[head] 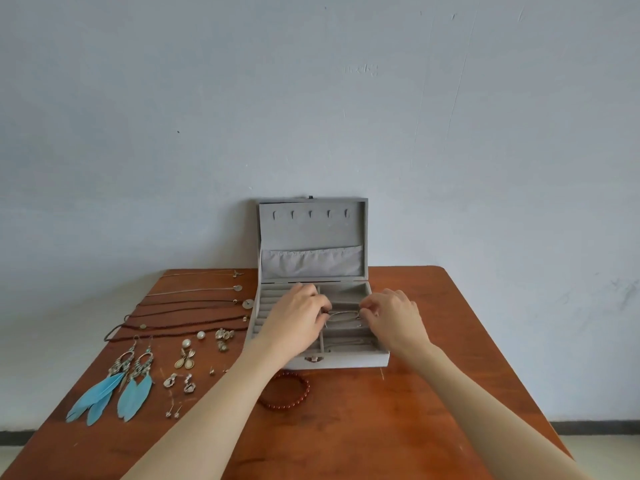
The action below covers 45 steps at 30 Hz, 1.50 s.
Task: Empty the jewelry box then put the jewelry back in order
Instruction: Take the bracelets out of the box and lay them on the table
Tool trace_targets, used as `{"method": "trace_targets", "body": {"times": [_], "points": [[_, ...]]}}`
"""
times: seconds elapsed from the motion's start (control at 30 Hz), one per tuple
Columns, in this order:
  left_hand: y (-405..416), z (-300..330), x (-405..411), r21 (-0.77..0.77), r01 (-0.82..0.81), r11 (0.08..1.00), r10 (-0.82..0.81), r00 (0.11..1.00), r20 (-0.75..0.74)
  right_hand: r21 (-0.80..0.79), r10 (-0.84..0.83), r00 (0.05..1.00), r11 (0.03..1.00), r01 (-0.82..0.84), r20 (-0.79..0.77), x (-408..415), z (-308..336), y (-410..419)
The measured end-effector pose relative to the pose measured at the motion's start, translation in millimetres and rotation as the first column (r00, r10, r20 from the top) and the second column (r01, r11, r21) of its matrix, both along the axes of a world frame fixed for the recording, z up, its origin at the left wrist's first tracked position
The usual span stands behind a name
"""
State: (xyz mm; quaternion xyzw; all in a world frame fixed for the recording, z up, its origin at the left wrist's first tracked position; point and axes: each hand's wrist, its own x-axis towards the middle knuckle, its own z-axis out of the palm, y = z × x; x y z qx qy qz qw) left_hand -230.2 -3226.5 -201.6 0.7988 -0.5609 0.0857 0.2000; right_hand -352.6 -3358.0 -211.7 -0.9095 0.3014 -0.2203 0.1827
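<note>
Your grey jewelry box [341, 362] sits at centre frame on the brown wooden table [433, 393], lid raised upright against the pale wall [311, 98], showing a row of hooks and a gathered pocket. Your left hand [298, 318] and right hand [391, 315] are both over the open tray, each pinching one end of a thin silver bangle [343, 316] held between them above the middle compartments on the tray's right side; whether it touches the lining cannot be told. A fine chain appears to lie in the compartment nearest you, but it is too faint to confirm. Left of the box, several necklaces [194, 308] are laid in parallel lines toward the upper left of the table. Below them lie small earrings, including a pearl pair [194, 339], and at lower left a pair of blue feather earrings [114, 386]. A red beaded bracelet [294, 393] lies on the table just in front of the box, partly hidden by your left forearm.
</note>
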Motion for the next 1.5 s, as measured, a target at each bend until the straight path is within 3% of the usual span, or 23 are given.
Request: {"method": "trace_targets", "body": {"times": [0.17,0.4,0.53,0.63,0.77,0.9,0.97,1.27,1.37,1.5], "points": [[-30.3,-7.2,5.4,0.097,-0.042,0.994,0.033,0.995,0.093,-0.134,0.057,0.995,0.989,-0.068,-0.079,16.7,-10.9,-11.8],[-40.5,-13.4,5.4,0.122,-0.042,0.992,0.024,0.989,0.146,-0.172,0.077,0.989,0.980,-0.097,-0.123,21.5,-14.9,-15.6],[-41.4,-13.5,4.5,0.085,-0.031,0.996,0.019,0.990,0.139,-0.187,0.082,0.987,0.976,-0.107,-0.135,21.8,-14.4,-15.4],[-40.7,-10.6,0.2,0.003,-0.024,1.000,0.023,0.998,0.053,-0.191,0.075,0.990,0.977,-0.097,-0.119,20.0,-15.1,-15.1],[-35.9,-2.0,-3.5,-0.040,-0.026,0.999,0.020,0.990,-0.141,-0.070,0.077,0.996,0.994,-0.081,-0.051,13.9,-9.8,-15.0],[-27.0,11.1,-6.6,-0.072,-0.002,0.997,-0.025,0.927,-0.375,0.303,0.118,0.976,0.938,-0.170,0.183,1.3,10.6,-15.6],[-19.3,19.6,-10.6,-0.115,0.003,0.993,-0.056,0.885,-0.462,0.409,0.119,0.953,0.883,-0.230,0.279,-8.1,22.4,-11.9],[39.6,34.8,-41.9,-0.145,-0.039,0.989,-0.049,0.829,-0.556,0.491,0.089,0.936,0.832,-0.258,0.340,-51.4,40.1,22.9],[58.5,17.6,-55.3,-0.114,-0.060,0.992,-0.005,0.868,-0.497,0.485,0.054,0.957,0.853,-0.194,0.287,-68.5,25.1,39.8],[71.3,-11.5,-71.4,-0.078,-0.065,0.995,0.024,0.897,-0.442,0.349,0.058,0.989,0.932,-0.102,0.135,-81.5,1.5,57.5]]}}
